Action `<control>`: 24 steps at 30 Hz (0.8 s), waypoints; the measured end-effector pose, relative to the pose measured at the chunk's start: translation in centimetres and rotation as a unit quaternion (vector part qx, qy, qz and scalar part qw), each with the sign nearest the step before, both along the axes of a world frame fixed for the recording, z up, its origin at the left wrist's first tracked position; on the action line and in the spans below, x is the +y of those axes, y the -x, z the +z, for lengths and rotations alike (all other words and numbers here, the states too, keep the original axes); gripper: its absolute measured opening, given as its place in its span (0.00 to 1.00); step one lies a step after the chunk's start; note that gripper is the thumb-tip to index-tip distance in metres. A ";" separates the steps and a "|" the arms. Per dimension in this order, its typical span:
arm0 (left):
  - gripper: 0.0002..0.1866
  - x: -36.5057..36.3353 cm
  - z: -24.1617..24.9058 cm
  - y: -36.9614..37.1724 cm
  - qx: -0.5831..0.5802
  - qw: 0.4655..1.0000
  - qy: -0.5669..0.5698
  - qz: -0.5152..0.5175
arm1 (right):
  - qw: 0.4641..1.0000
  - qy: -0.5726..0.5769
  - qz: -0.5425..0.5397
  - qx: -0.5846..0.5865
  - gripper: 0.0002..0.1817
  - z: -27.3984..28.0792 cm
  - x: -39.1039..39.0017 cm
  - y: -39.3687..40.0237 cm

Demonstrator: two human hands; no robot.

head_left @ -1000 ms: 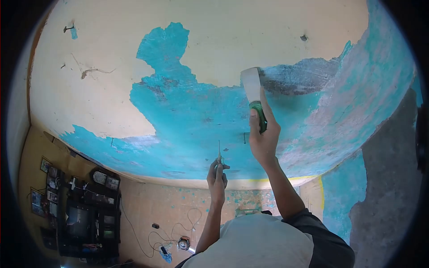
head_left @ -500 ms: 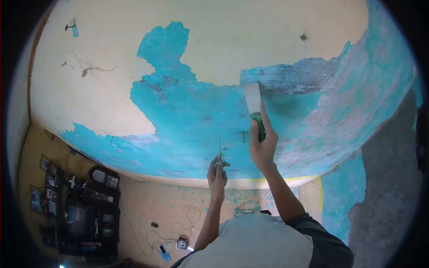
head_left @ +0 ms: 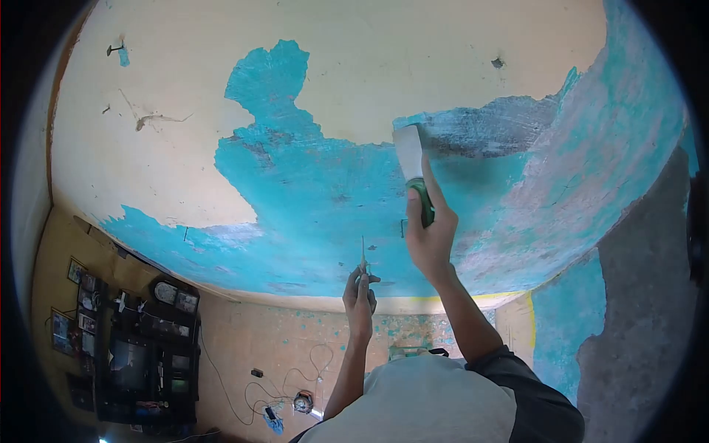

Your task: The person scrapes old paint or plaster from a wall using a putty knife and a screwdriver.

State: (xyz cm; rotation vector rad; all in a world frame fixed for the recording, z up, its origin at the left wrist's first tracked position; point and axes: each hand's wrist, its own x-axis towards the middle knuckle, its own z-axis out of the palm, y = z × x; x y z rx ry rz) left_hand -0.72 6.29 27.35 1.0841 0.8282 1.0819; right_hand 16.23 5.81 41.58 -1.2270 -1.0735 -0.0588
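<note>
My right hand (head_left: 432, 236) is closed around the green handle of a putty knife (head_left: 408, 153), with the index finger stretched along its blade. The flat metal blade lies against the wall at the ragged edge of the cream paint (head_left: 354, 74), where turquoise and dark grey patches meet. Lower and to the left, my left hand (head_left: 360, 299) pinches a slim screwdriver (head_left: 362, 255) whose thin shaft points up. Turquoise undercoat (head_left: 317, 199) shows around both hands.
A nail (head_left: 403, 228) juts from the wall beside my right wrist. Below, paint flakes (head_left: 384, 325) and a tangled cable (head_left: 255, 402) lie on the floor. A dark cabinet with a television (head_left: 128, 364) stands at lower left. Bare grey plaster (head_left: 642, 280) covers the right side.
My right hand has shifted slightly up and left, carrying the putty knife's blade to the cream paint's edge. My left hand has dropped slightly in view, still holding the screwdriver.
</note>
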 end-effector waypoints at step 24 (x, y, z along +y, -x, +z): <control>0.19 0.1 0.1 0.0 0.018 1.000 0.009 -0.002 | 0.989 -0.028 0.090 0.117 0.29 1.1 0.3 0.1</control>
